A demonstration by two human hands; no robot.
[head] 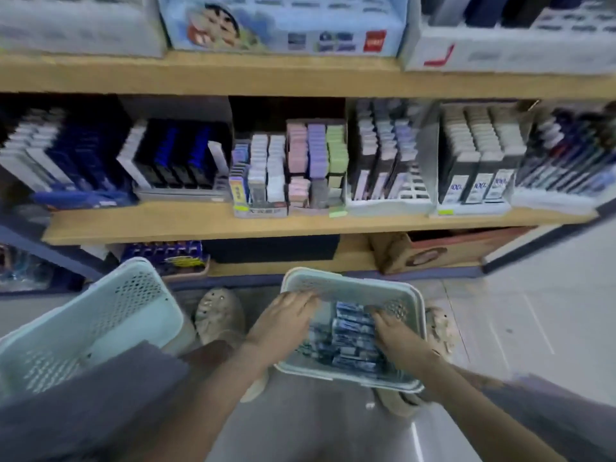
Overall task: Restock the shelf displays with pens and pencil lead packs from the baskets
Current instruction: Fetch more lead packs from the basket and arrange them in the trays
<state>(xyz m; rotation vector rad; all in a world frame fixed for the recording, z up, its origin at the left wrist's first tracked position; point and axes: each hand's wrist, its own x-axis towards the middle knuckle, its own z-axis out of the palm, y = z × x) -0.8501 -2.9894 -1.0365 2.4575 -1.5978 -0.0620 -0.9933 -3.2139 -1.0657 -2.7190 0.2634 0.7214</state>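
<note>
Grey-clad knees and bare forearms filled the bottom edge of the view. Both hands reached into a pale green basket that sat low between two beige perforated shoes. The left hand lay against the left side of a pile of blue lead packs, and the right hand pressed in at the pile's right side. The fingertips of both were blurred and sunk among the packs, so I could not tell whether either hand had actually closed on one.

The packs lay flat in a row running from the basket's near wall to its far wall. Each had its long axis crosswise, left to right, dipping slightly to the right. Their white printing was too smeared to read.

A second pale green basket stood tilted at the left, just beside the left knee.

Beyond them, the wooden middle shelf carried displays along its front edge. Pastel pink, lilac and green packs stood near the centre. To the right were black-and-white packs whose labels seemed to read "100". Capped pens leaned at the right end.

Under that shelf, a cardboard box sat at the right.

On the top shelf stood a light blue display box with a cartoon figure and a small red logo, its lettering illegible.
</note>
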